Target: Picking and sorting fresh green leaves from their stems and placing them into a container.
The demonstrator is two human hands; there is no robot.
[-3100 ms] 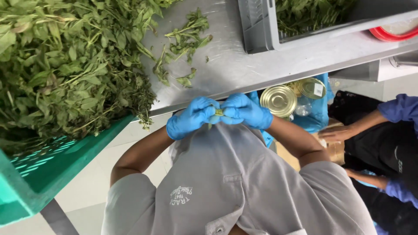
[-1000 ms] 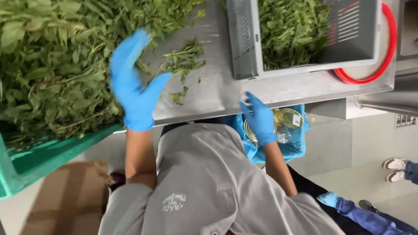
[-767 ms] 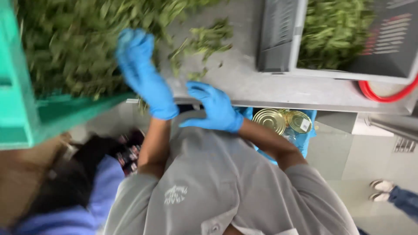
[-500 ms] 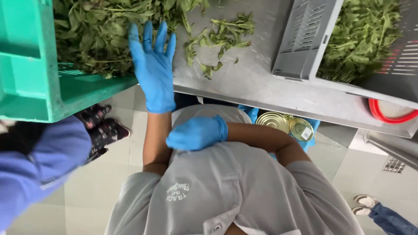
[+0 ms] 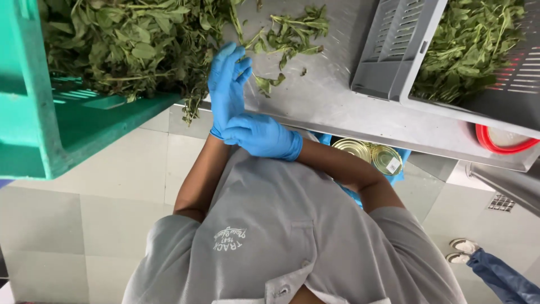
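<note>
Your right hand [image 5: 263,136], in a blue glove, is closing around the wrist cuff of the blue glove on your left hand [image 5: 227,90], fingers wrapped on that cuff and nothing else in its grasp. Your left hand is standing upright at the edge of the steel table [image 5: 332,101], fingers loosely spread and slightly curled, holding nothing, its fingertips just beside the nearest leafy stems. Those stems belong to a large heap of green herbs [image 5: 135,45] spilling out of a green plastic crate [image 5: 50,135] that is sitting at the left end of the table and hanging past its edge. Just to the right of your left fingertips, a small loose bunch of herb sprigs [image 5: 289,36] is lying on the bare steel, with a few single leaves scattered near it. Farther right, well apart from both hands, a grey slotted crate [image 5: 388,56] is resting on the table, holding more picked green leaves [image 5: 472,45]. A red-rimmed round container [image 5: 500,141] is peeking out beside it at the table's edge. Below the table, near your right forearm, two round metal tins [image 5: 371,155] are sitting in a blue bag. You are wearing a grey collared shirt [image 5: 292,236], and someone else's shoe and blue trouser leg [image 5: 495,270] are showing on the tiled floor at lower right.
</note>
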